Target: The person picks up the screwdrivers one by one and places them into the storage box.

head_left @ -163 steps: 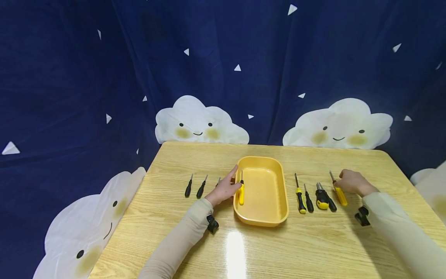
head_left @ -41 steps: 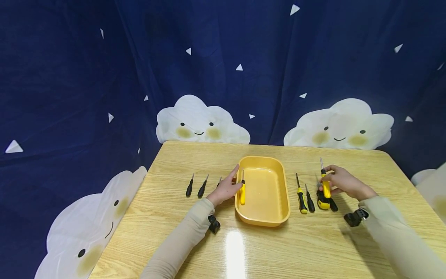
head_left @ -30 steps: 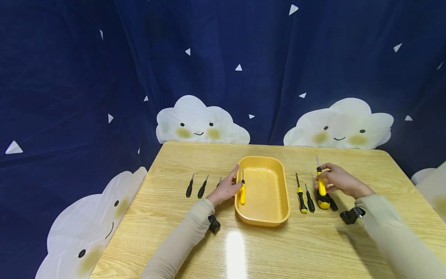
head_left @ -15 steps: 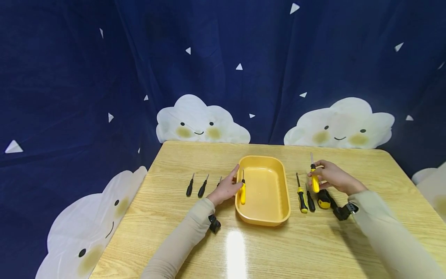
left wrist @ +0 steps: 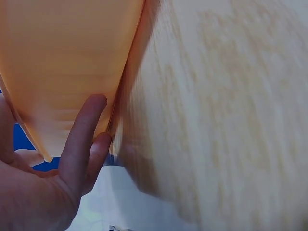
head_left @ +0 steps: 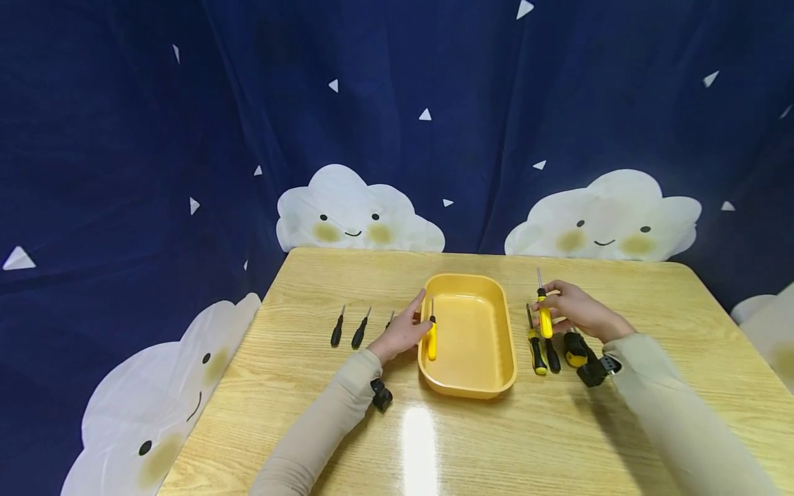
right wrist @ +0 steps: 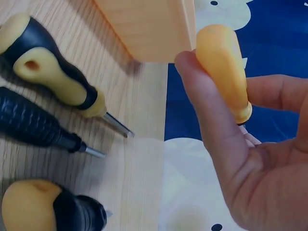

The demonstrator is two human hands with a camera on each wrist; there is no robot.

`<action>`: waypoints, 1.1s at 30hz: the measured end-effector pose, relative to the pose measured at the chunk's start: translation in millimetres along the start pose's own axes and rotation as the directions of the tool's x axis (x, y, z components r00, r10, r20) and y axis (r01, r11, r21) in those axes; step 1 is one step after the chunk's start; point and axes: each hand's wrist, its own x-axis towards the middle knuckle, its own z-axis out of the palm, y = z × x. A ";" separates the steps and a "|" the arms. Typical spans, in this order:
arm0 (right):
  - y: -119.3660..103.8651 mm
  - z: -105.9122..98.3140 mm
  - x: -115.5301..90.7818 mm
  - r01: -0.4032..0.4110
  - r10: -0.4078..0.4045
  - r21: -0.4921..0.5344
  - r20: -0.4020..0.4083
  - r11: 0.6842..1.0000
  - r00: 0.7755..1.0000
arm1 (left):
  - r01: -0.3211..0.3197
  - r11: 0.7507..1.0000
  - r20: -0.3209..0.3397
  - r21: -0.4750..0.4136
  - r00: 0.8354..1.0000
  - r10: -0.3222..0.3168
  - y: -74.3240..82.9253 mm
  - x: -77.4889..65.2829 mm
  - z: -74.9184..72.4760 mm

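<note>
My left hand [head_left: 400, 336] grips the left wall of a yellow plastic tray [head_left: 469, 393], thumb over the rim; the left wrist view shows fingers against the tray's outer side [left wrist: 57, 62]. Inside the tray, along that wall, lies a yellow-handled screwdriver [head_left: 432, 343]. To the right of the tray, my right hand [head_left: 579, 310] pinches another yellow-handled screwdriver [head_left: 545, 321] between thumb and fingers, raised above the table, tip pointing away. Its yellow handle [right wrist: 221, 67] fills the grip in the right wrist view.
Below the right hand lie a yellow-and-black screwdriver [head_left: 536, 355], a black screwdriver [head_left: 553, 359] and a stubby yellow-and-black screwdriver [head_left: 575, 350]. Left of the tray are black screwdrivers [head_left: 358, 336], one partly hidden by the left hand. A blue curtain [head_left: 471, 138] hangs behind the wooden table [head_left: 496, 441].
My right hand has picked up the yellow-handled screwdriver from the right end of the row and carried it leftward, closer to the tray. The left hand has stayed on the tray.
</note>
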 end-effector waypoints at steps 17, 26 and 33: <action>-13.5 17.6 10.5 0.014 -0.015 0.026 0.024 1.000 1.000 | -0.011 1.000 0.002 -0.012 1.000 0.012 -2.7 2.1 0.2; -18.4 28.0 14.9 0.034 -0.034 0.006 0.017 0.999 0.999 | -0.024 1.000 0.003 0.002 1.000 0.024 -2.2 1.2 -0.4; -22.4 36.1 21.2 0.030 -0.031 0.057 0.025 0.998 0.999 | -0.016 1.000 0.000 0.006 1.000 0.016 0.5 -0.5 -0.4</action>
